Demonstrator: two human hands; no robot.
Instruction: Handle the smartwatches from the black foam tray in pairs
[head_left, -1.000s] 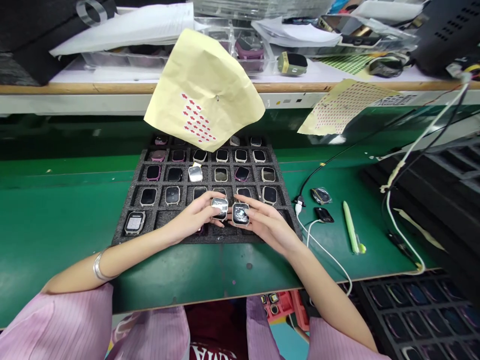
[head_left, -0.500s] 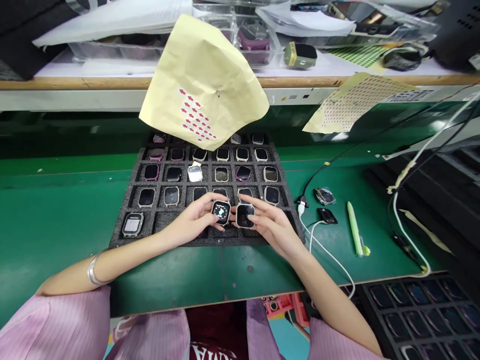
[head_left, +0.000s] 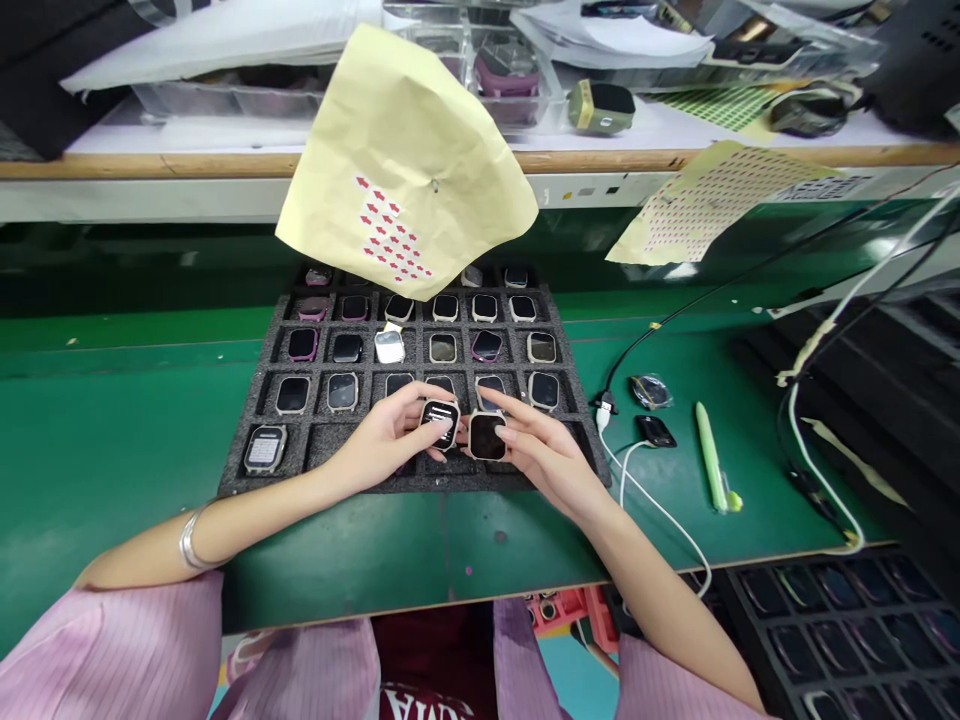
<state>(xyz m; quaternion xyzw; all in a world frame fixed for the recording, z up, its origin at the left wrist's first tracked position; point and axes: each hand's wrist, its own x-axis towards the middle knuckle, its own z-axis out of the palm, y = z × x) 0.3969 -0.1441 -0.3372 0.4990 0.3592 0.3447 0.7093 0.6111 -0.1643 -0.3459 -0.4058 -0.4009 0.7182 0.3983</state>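
Note:
My left hand (head_left: 397, 430) is closed around a smartwatch case (head_left: 439, 422) with a lit screen showing lines of white text; its thumb lies on the glass. Close beside it, my right hand (head_left: 544, 440) grips a second smartwatch case (head_left: 486, 437) with a dark screen and a pale frame, thumb on its right edge. Neither watch has a strap. Both are held over the front rows of a dark foam tray (head_left: 300, 435), whose compartments hold many more watch cases. At the tray's front left corner sits a watch with a lit screen (head_left: 265, 449).
A yellow sheet with red arrow stickers (head_left: 405, 170) hangs from the shelf edge (head_left: 600, 162) over the tray's back. To the right lie a white cable (head_left: 660, 500), a small black charger (head_left: 655, 431), a wrapped coil (head_left: 649, 391) and a green pen (head_left: 709, 455). Another watch tray (head_left: 847, 630) stands lower right.
The left watch's screen has gone from a round dial to lines of text, and the left thumb has moved further onto it. The right watch has shifted slightly left.

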